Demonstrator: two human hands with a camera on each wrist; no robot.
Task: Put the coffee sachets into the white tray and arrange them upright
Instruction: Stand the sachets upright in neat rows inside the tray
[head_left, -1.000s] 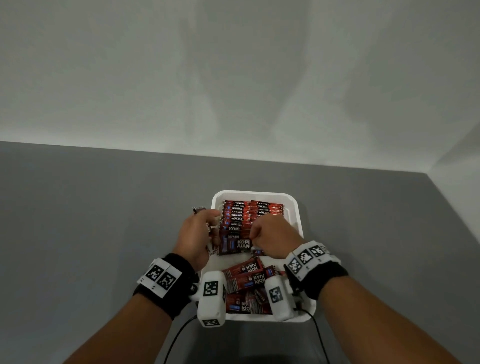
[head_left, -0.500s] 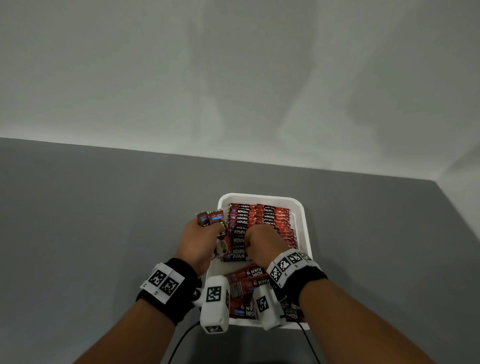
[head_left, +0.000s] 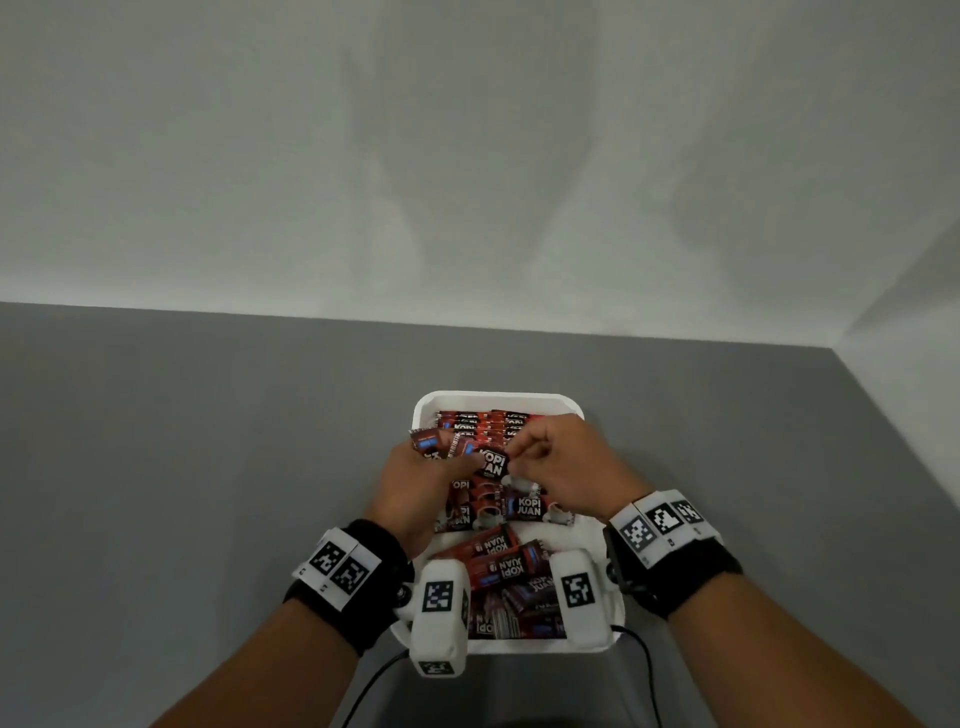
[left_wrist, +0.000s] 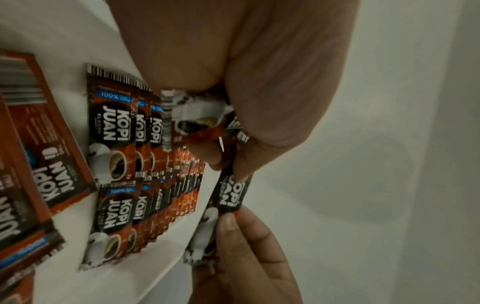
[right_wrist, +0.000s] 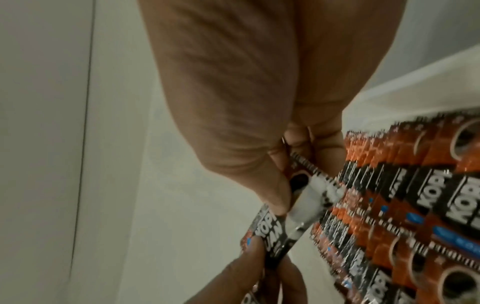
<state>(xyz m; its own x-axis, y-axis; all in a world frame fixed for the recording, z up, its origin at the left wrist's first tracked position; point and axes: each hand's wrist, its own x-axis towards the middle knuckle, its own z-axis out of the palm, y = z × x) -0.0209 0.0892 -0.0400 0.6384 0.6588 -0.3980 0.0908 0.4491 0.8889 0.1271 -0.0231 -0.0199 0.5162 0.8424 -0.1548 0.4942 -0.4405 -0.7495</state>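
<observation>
A white tray (head_left: 498, 400) sits on the grey table, holding two rows of red and black coffee sachets (head_left: 478, 423) standing on edge at its far end. More sachets (head_left: 506, 564) lie flat and jumbled at the near end. My left hand (head_left: 421, 483) grips a small bunch of sachets (head_left: 434, 441) above the tray's left side. My right hand (head_left: 561, 467) pinches the end of one sachet (head_left: 492, 461) from that bunch, between both hands. The left wrist view shows that sachet (left_wrist: 231, 197) held at both ends. The right wrist view shows it (right_wrist: 275, 232) too.
The grey table (head_left: 182, 441) spreads left and right of the tray. A pale wall (head_left: 467, 156) rises behind it, with a corner at the right. Black cables (head_left: 374, 680) run from the wrist cameras off the near edge.
Both hands have lifted from the upright rows. My right hand moved to the bunch in my left hand and took hold of one sachet's end.
</observation>
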